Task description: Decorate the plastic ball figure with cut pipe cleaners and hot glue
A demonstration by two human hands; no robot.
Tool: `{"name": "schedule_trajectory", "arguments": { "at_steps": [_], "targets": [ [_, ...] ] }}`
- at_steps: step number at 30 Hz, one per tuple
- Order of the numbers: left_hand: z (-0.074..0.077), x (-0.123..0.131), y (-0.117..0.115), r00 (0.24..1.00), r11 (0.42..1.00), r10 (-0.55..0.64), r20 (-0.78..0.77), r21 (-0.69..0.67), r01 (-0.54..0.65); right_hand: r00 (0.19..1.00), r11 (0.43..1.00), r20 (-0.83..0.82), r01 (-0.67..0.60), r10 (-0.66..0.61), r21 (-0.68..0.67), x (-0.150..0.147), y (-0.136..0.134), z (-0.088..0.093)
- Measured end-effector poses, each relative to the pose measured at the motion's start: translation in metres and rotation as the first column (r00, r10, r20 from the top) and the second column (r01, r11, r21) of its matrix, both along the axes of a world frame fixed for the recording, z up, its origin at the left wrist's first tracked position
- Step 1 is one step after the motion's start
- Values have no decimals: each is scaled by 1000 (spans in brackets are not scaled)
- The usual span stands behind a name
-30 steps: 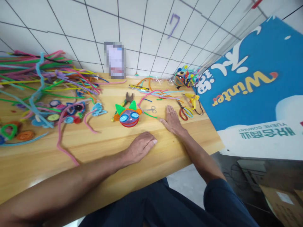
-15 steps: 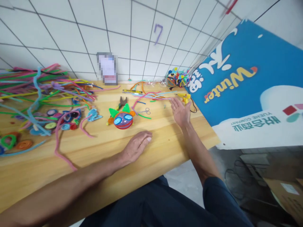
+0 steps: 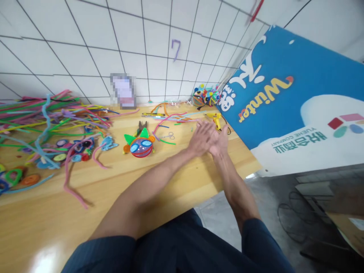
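My left hand lies across my right hand above the right part of the wooden table. Its fingers are stretched out over the upturned right palm, and I see nothing held between them. The right hand is open too, its thumb pointing up. Just behind it is a yellow glue gun with a black cord. To the left sits a purple ball figure with green ears, blue eyes and orange coils. Small scissors and dark-jawed pliers lie near the figure.
Pipe cleaners in many colours are heaped at the left, with coiled pieces in front. A yellow utility knife lies near the tiled wall. A phone leans there. Decorated balls stand by the blue board.
My left hand has moved right and away from me, from the bare table onto my right hand. The camera view has shifted slightly. The ball figure stays on the table.
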State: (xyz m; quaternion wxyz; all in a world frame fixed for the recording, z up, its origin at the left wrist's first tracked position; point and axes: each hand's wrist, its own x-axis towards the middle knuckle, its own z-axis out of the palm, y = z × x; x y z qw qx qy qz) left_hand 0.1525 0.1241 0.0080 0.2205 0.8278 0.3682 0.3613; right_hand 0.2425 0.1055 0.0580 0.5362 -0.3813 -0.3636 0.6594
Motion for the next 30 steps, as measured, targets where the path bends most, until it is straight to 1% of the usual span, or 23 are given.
{"name": "schedule_trajectory", "arguments": {
  "at_steps": [1, 2, 3, 4, 5, 6, 7, 8, 9, 10, 11, 12, 13, 14, 16, 18, 22, 25, 30],
  "targets": [
    [3, -3, 20, 997, 994, 81, 1, -73, -81, 1000, 999, 24, -1, 1, 34, 3, -1, 4],
    [6, -8, 36, 991, 979, 135, 3, -153, -133, 998, 997, 70, -9, 3, 81, 7, -1, 8],
    [8, -15, 50, 982, 959, 185, 41, -227, -171, 990, 991, 139, -22, 3, 132, 12, 2, 11],
    [10, -22, 60, 967, 940, 219, 131, -295, -172, 974, 983, 225, -36, -6, 178, 18, 6, 13],
    [11, -28, 67, 938, 929, 229, 259, -345, -132, 945, 975, 325, -44, -30, 218, 24, 11, 14],
    [12, -32, 71, 927, 924, 238, 290, -362, -124, 900, 968, 431, -45, -69, 248, 31, 16, 13],
    [13, -35, 72, 914, 914, 252, 319, -388, -117, 826, 961, 551, -46, -117, 273, 37, 20, 11],
    [12, -36, 71, 893, 897, 271, 359, -431, -99, 703, 956, 692, -60, -164, 288, 43, 23, 7],
    [12, -36, 68, 872, 874, 296, 389, -480, -82, 536, 953, 821, -91, -197, 288, 48, 25, 2],
    [12, -34, 65, 846, 844, 324, 423, -533, -57, 347, 955, 915, -130, -207, 266, 52, 24, -4],
    [11, -33, 61, 820, 815, 352, 451, -579, -31, 172, 960, 965, -168, -196, 225, 55, 22, -11],
    [10, -31, 57, 799, 791, 375, 470, -611, -12, 39, 965, 984, -196, -172, 176, 56, 18, -17],
    [9, -30, 52, 788, 777, 390, 476, -629, -5, -46, 968, 988, -210, -148, 135, 57, 14, -24],
    [8, -29, 48, 781, 768, 403, 478, -640, -4, -91, 971, 988, -214, -128, 106, 57, 10, -29],
    [7, -29, 40, 774, 760, 418, 475, -650, -12, -148, 975, 983, -211, -106, 74, 53, 5, -38],
    [5, -31, 31, 775, 755, 426, 467, -655, -20, -200, 975, 975, -217, -100, 55, 46, 6, -43],
    [0, -40, 10, 772, 757, 443, 456, -652, -49, -262, 970, 959, -238, -113, 49, 30, 23, -45],
    [-6, -55, -11, 783, 767, 433, 448, -639, -59, -286, 963, 947, -262, -144, 68, 22, 37, -45],
    [-18, -92, -65, 859, 822, 314, 404, -569, -32, -283, 942, 941, -325, -186, 88, 17, 47, -47]
  ]
}}
